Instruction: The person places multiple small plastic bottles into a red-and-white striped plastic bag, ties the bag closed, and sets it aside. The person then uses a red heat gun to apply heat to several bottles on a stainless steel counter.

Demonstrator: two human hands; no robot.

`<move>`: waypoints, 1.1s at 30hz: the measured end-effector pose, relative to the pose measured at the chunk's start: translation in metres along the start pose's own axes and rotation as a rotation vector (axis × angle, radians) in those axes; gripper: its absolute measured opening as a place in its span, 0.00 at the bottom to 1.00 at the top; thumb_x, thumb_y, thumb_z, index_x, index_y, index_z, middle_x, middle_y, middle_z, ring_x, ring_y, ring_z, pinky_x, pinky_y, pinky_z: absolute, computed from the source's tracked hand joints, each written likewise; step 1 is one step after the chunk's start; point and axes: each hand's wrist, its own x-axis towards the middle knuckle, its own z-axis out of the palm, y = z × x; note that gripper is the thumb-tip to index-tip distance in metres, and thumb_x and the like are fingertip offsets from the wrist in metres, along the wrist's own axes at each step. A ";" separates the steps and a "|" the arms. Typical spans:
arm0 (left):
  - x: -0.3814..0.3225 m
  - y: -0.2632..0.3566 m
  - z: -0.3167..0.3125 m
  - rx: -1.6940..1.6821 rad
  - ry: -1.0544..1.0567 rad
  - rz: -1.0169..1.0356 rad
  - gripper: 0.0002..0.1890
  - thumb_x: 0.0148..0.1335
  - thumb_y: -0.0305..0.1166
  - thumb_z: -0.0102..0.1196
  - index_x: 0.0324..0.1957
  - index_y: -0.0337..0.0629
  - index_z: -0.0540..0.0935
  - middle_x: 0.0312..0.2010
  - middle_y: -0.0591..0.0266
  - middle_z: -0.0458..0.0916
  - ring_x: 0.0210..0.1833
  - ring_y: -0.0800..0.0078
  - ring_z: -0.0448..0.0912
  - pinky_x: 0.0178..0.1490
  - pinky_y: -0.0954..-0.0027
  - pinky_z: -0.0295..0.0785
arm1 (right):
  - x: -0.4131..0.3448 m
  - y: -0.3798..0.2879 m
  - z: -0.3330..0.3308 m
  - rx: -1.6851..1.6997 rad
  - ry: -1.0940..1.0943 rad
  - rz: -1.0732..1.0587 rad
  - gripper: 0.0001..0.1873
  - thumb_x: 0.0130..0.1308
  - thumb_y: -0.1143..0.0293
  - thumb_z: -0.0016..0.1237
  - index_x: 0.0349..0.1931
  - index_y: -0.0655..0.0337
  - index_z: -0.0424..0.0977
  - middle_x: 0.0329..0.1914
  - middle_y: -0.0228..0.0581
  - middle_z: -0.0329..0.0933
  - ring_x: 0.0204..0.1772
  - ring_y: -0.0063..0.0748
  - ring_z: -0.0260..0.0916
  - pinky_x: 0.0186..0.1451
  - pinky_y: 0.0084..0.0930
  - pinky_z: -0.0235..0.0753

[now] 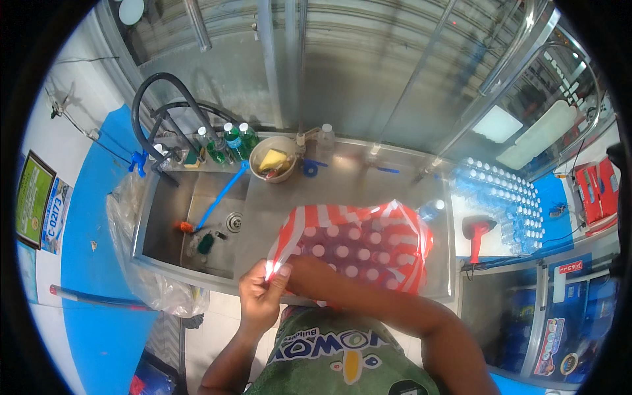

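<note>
A red-and-white striped plastic bag (pixel 412 237) rests on the steel counter at its front edge. Through its thin film several white-capped bottles (pixel 363 254) show upright, close together. At the bag's left end, my left hand (pixel 261 296) pinches a gathered edge of the film between thumb and fingers. My right forearm crosses in front of the bag from the right. My right hand (pixel 297 270) meets the same left end, beside my left hand, with its fingers hidden. One clear bottle (pixel 430 210) with a white cap stands just beyond the bag's right end.
Left of the counter (pixel 274 197) is a steel sink (pixel 168 217) holding a blue-handled brush (pixel 219 197). Green bottles (pixel 234 140) and a bowl with a sponge (pixel 273 160) line the back ledge. Rows of clear bottles (pixel 518 207) and a red heat gun (pixel 478 234) stand at right.
</note>
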 end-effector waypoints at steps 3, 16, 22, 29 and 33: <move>0.002 -0.003 -0.004 0.047 -0.008 -0.009 0.09 0.75 0.32 0.61 0.39 0.36 0.84 0.28 0.72 0.79 0.30 0.86 0.73 0.37 0.76 0.72 | 0.002 0.009 0.000 -0.044 -0.032 -0.008 0.15 0.70 0.62 0.55 0.48 0.64 0.77 0.42 0.51 0.82 0.46 0.56 0.83 0.46 0.47 0.83; 0.016 -0.008 -0.014 0.180 -0.062 -0.085 0.08 0.74 0.31 0.61 0.43 0.35 0.85 0.32 0.70 0.84 0.35 0.86 0.76 0.42 0.77 0.72 | 0.004 0.016 -0.010 -0.187 -0.094 0.140 0.20 0.68 0.60 0.58 0.55 0.61 0.76 0.53 0.50 0.81 0.52 0.53 0.82 0.50 0.48 0.83; 0.020 -0.010 -0.023 -0.055 -0.053 -0.006 0.07 0.75 0.30 0.61 0.43 0.35 0.85 0.34 0.70 0.83 0.37 0.85 0.75 0.43 0.75 0.71 | -0.011 0.020 -0.001 -0.235 0.026 -0.057 0.22 0.70 0.59 0.57 0.58 0.62 0.75 0.51 0.47 0.81 0.51 0.52 0.82 0.49 0.46 0.83; 0.006 -0.014 -0.036 -0.103 -0.105 -0.073 0.09 0.74 0.31 0.61 0.44 0.34 0.85 0.33 0.71 0.84 0.37 0.87 0.75 0.41 0.76 0.71 | -0.018 -0.001 -0.014 -0.167 0.010 0.070 0.25 0.70 0.54 0.59 0.58 0.63 0.75 0.47 0.49 0.81 0.46 0.53 0.82 0.46 0.45 0.82; 0.001 -0.017 -0.043 0.018 -0.106 -0.081 0.10 0.73 0.32 0.63 0.43 0.33 0.85 0.33 0.71 0.83 0.36 0.88 0.73 0.39 0.79 0.69 | -0.039 -0.023 -0.040 -0.067 0.278 -0.008 0.24 0.66 0.58 0.65 0.56 0.63 0.77 0.42 0.46 0.82 0.37 0.44 0.82 0.39 0.38 0.82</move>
